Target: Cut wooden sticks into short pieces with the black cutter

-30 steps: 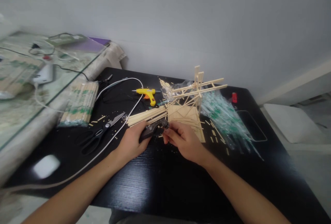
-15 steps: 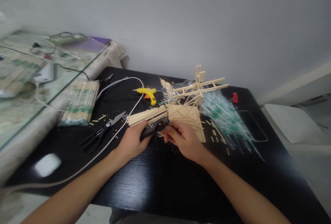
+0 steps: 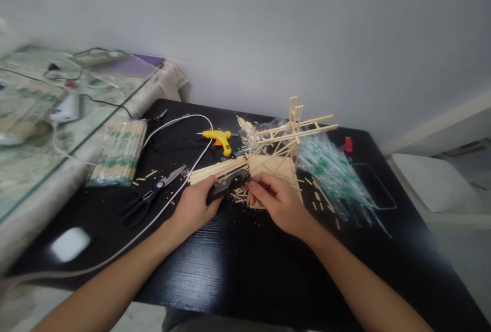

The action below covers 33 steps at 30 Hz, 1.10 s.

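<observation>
My left hand (image 3: 196, 202) is wrapped round the grip of a dark hand tool with a curved head (image 3: 231, 180); its exact kind does not show. Close to the tool's tip, my right hand (image 3: 276, 200) is closed in a pinch, and whatever sits between its fingertips is too small to make out. Under and beyond the hands lie a bundle of thin wooden sticks (image 3: 218, 168) and a flat panel of sticks (image 3: 274, 164). Short cut stick pieces (image 3: 241, 196) are scattered below the tool. Behind stands a frame built of sticks (image 3: 296, 126).
A yellow glue gun (image 3: 218, 136) lies behind the sticks. Black-handled scissors (image 3: 153, 194) and a white cable (image 3: 174, 201) are to the left, near a wrapped stick pack (image 3: 119, 153). Plastic wrappers (image 3: 332, 168), a phone-like dark slab (image 3: 374, 186) and a red object (image 3: 348, 144) lie right.
My right hand has shifted slightly right and the tool's curved head has turned into clearer view. More of the short stick pieces below it now show. The left hand keeps its grip.
</observation>
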Tool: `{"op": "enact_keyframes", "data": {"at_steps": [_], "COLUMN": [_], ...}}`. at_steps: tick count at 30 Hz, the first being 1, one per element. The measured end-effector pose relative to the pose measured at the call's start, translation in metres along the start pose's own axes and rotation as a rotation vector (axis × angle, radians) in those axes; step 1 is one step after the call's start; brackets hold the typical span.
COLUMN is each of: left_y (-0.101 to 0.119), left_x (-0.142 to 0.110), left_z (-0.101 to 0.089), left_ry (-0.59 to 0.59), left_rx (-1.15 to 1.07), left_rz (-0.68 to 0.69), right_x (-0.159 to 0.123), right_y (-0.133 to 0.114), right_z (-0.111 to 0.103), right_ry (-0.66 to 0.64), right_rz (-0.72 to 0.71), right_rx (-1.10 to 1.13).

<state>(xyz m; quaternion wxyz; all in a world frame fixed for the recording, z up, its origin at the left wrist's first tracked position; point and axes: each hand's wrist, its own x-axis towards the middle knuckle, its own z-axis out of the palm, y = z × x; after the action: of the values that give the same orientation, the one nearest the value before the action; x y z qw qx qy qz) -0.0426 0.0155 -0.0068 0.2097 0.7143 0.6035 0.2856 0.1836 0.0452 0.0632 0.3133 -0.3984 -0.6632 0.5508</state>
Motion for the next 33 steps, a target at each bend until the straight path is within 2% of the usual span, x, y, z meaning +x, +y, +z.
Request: {"op": "enact_keyframes", "data": {"at_steps": [6, 11, 15, 18, 22, 26, 29, 33], "left_y": [0.001, 0.003, 0.003, 0.004, 0.005, 0.006, 0.007, 0.008], "left_x": [0.001, 0.001, 0.001, 0.001, 0.001, 0.001, 0.001, 0.002], "left_z": [0.0, -0.001, -0.001, -0.001, -0.001, -0.001, -0.001, -0.001], "left_ry": [-0.003, -0.028, -0.064, -0.097, -0.12, -0.122, -0.123, -0.135], "left_rx": [0.011, 0.098, 0.215, 0.303, 0.355, 0.372, 0.387, 0.409], "left_rz": [-0.008, -0.039, -0.046, -0.046, -0.048, -0.045, -0.04, -0.047], "right_x": [0.0, -0.005, -0.009, -0.009, -0.007, -0.005, -0.005, -0.004], "right_y": [-0.002, -0.005, -0.002, 0.006, 0.018, 0.023, 0.023, 0.021], "right_z": [-0.002, -0.003, -0.001, 0.0, -0.001, -0.003, -0.004, -0.005], "right_ry": [0.01, 0.061, 0.14, 0.11, 0.083, 0.082, 0.092, 0.071], "right_rz": [0.008, -0.052, -0.267, -0.439, -0.52, -0.608, -0.593, -0.5], "right_rx": [0.015, -0.179, -0.419, -0.677, -0.886, -0.993, -1.009, -0.987]}}
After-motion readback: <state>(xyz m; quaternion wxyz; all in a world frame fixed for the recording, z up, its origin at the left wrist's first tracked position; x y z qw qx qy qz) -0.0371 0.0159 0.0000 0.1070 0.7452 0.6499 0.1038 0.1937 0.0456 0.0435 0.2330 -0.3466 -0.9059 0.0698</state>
